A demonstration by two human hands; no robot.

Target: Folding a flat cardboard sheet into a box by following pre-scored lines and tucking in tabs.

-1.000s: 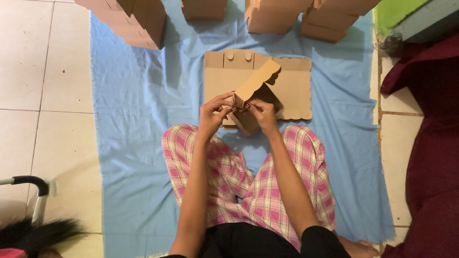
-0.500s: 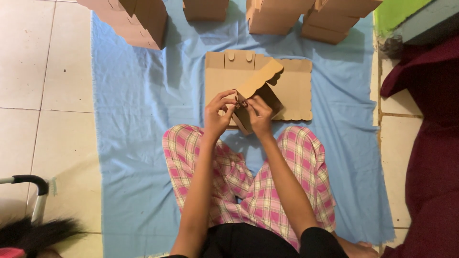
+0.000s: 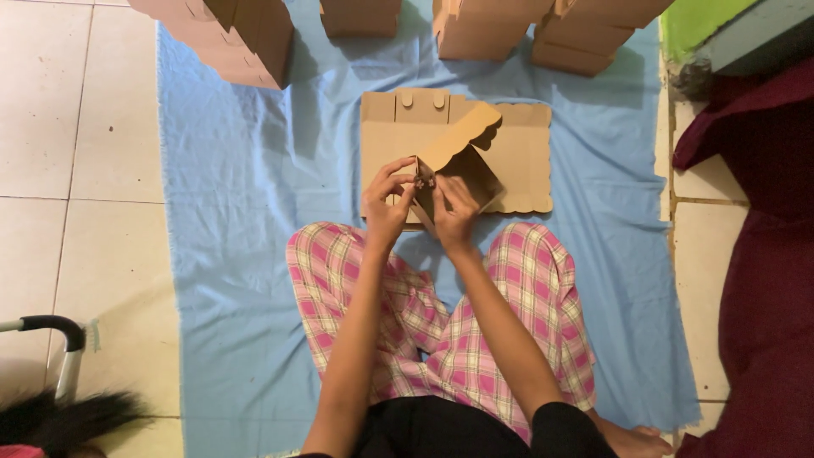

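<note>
I sit cross-legged in pink plaid trousers on a light blue sheet. Both hands hold a half-folded brown cardboard box with a scalloped flap, just above a stack of flat cardboard blanks. My left hand pinches the box's near-left corner by a small tab. My right hand grips the box's front wall, fingers pressed on it. The inside of the box shows dark.
Several folded brown cardboard boxes stand in a row along the far edge of the sheet. A dark red cloth lies at the right, a green surface at top right. White floor tiles and a black-handled metal frame are at the left.
The box has been turned and lowered slightly toward me; the scalloped flap now stands up at the back. Both hands shifted their hold to the near corner.
</note>
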